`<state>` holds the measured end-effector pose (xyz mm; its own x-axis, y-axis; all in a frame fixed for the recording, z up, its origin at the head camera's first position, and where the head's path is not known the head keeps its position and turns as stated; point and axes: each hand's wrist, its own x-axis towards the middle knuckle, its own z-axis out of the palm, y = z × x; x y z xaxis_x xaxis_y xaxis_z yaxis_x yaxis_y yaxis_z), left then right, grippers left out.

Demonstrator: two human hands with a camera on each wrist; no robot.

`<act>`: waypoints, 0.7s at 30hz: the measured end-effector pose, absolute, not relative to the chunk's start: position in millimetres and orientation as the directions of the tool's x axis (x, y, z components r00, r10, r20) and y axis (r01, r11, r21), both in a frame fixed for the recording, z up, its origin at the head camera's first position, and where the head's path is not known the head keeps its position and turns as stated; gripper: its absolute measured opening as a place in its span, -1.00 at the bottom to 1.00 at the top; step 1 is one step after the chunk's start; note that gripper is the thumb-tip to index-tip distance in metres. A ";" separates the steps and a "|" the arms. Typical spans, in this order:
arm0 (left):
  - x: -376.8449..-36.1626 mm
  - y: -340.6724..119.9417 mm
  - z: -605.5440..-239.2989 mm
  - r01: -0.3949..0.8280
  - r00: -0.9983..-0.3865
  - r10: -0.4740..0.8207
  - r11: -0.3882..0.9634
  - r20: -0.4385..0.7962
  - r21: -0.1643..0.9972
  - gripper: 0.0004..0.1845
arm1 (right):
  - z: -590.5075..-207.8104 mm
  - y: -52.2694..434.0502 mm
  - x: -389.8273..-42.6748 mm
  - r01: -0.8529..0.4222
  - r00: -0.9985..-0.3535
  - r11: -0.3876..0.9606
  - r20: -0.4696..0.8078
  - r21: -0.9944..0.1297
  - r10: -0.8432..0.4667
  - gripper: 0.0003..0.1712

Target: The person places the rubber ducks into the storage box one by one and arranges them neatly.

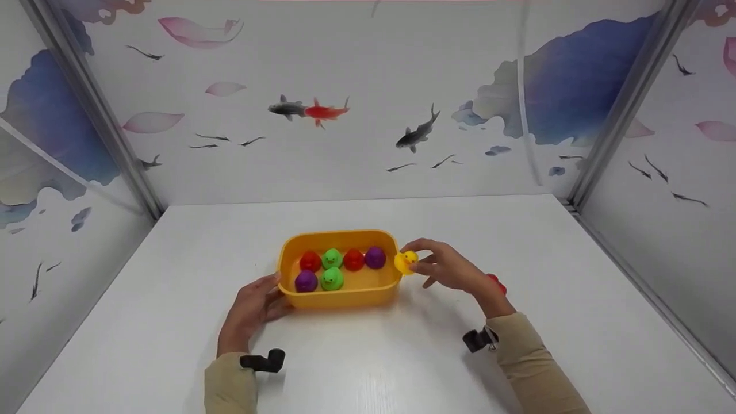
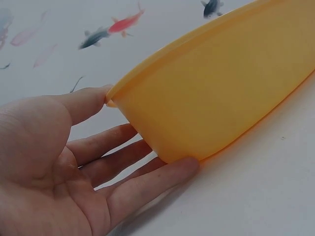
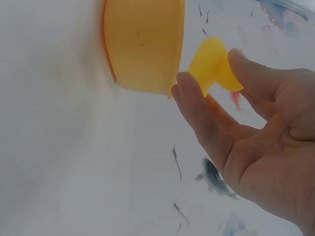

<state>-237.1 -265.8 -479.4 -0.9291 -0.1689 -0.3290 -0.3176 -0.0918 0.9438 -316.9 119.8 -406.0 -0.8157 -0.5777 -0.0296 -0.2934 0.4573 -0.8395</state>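
Observation:
An orange-yellow tub [image 1: 345, 294] stands mid-table with several small toy ducks in it: red [image 1: 310, 260], green [image 1: 332, 258] and purple [image 1: 375, 257] among them. My left hand [image 1: 270, 293] rests with straight fingers [image 2: 147, 182] against the tub's [image 2: 216, 93] near left corner, thumb at the rim. My right hand [image 1: 425, 263] pinches a yellow duck [image 1: 405, 261] between thumb and fingers, just outside the tub's right rim. In the right wrist view the yellow duck [image 3: 210, 61] hangs beside the tub's wall [image 3: 142, 44].
A small red object [image 1: 497, 283] lies on the white table [image 1: 172, 276] behind my right wrist, mostly hidden. Painted panels with fish close in the back and both sides. Black wrist mounts [image 1: 263, 362] sit on both sleeves.

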 end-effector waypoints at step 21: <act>-238.4 -266.0 -481.1 -0.299 -0.935 -0.163 -0.108 -0.313 0.948 -0.35 | -404.3 55.2 -332.5 -0.261 -0.768 0.430 -0.084 -0.864 -0.635 -0.60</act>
<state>-238.4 -266.0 -481.1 -0.9355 -0.1631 -0.3135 -0.2988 -0.1084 0.9481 -332.5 55.2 -404.3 -0.7677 -0.6353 -0.0843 -0.2610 0.4302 -0.8642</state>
